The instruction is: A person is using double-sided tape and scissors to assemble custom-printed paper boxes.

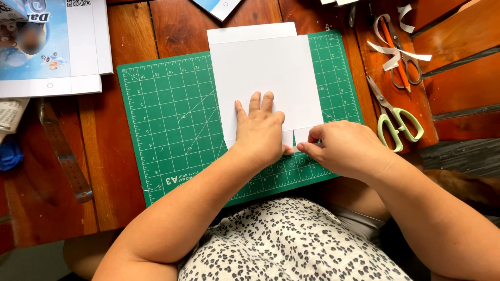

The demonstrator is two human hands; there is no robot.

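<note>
So my left hand [259, 130] is flat, palm down, fingers spread a bit and pointing away from me, pinning the white card sheet [268, 73] near its bottom edge. My right hand [344, 148] is just beside it, thumb and fingertips pinched together on the little tab [302, 135] at the sheet's near right corner, so that hand is the one actually on the working bit. The sheet's long axis runs straight away from me, and it sits on the green cutting mat [166, 119], with its far end hanging past the mat's far edge onto the wooden surface [130, 26]. Off toward the right edge of the surface there's a pair of green-handled scissors [393, 117], and further back orange-handled scissors [401, 57] with some white paper strips [393, 52] draped across them. A metal ruler [62, 151] lies by the left edge, and a printed blue sheet [47, 47] fills the far left corner.
</note>
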